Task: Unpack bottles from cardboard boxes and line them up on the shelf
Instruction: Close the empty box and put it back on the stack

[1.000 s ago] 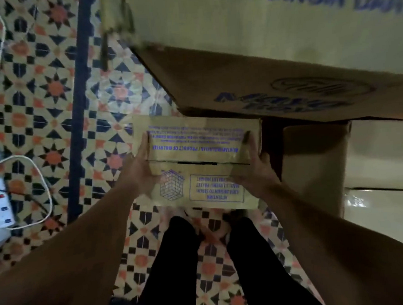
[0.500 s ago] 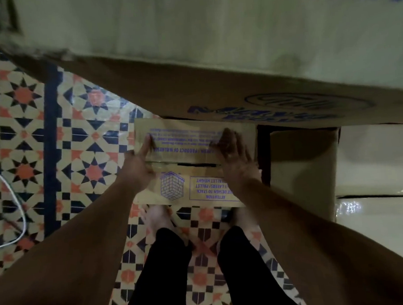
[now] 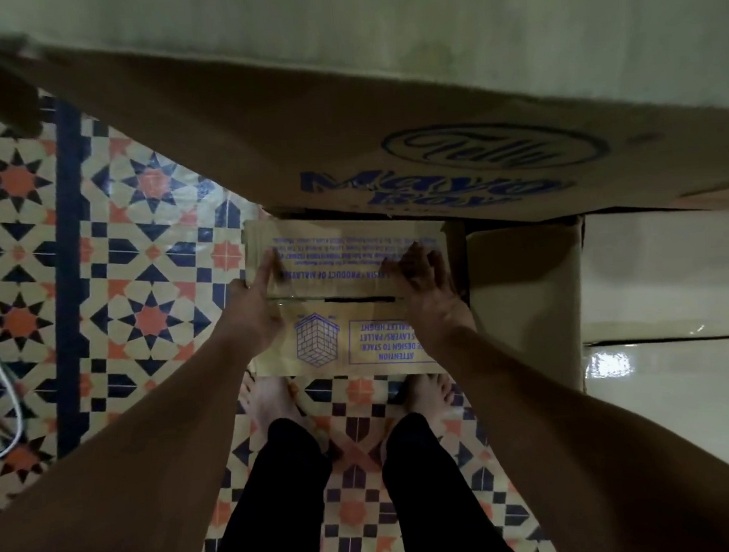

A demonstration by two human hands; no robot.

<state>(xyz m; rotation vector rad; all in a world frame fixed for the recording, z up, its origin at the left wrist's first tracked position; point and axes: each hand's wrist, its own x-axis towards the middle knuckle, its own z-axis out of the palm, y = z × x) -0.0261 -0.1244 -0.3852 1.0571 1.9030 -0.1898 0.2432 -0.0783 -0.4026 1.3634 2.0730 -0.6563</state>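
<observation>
A small closed cardboard box [image 3: 350,345] with blue print sits on the patterned floor just in front of my bare feet. A dark slit runs between its two top flaps. My left hand [image 3: 254,312] lies at the box's left edge with straight fingers on the far flap. My right hand [image 3: 430,297] rests flat on the right part of the same flap, fingers spread. No bottles are visible.
A large cardboard box [image 3: 433,173] printed "Mayo" overhangs the small box from above and fills the top of the view. A plain cardboard box [image 3: 526,300] stands right beside it, with glossy white packs [image 3: 669,265] further right. A white cable [image 3: 3,396] lies at the far left.
My right hand has slid from the box's right side onto its top flap. My left hand has stayed at the left edge. The large box now covers more of the view.
</observation>
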